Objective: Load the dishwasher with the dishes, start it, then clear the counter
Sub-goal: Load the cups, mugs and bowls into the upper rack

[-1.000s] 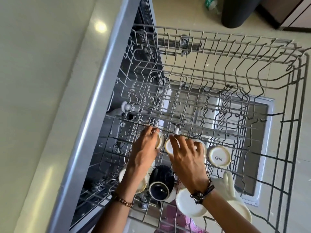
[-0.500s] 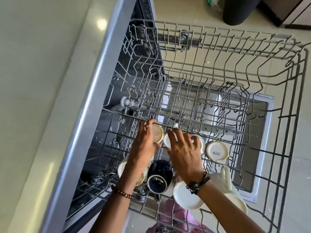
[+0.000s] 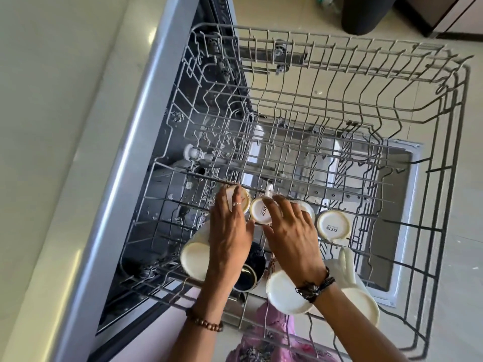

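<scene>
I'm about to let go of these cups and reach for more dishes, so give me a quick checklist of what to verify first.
1. Upper rack pulled fully out: ok.
2. Cup under left hand sits bottom up: ok, its base shows.
3. Cup under right hand sits bottom up: ok, printed base faces up.
4. Both cups seated steady on the tines: cannot tell, the hands cover them.
5. Neighbouring cup inverted and apart from the right hand: ok.
6. Free space for more dishes: ok, the far half of the rack is bare wire.
</scene>
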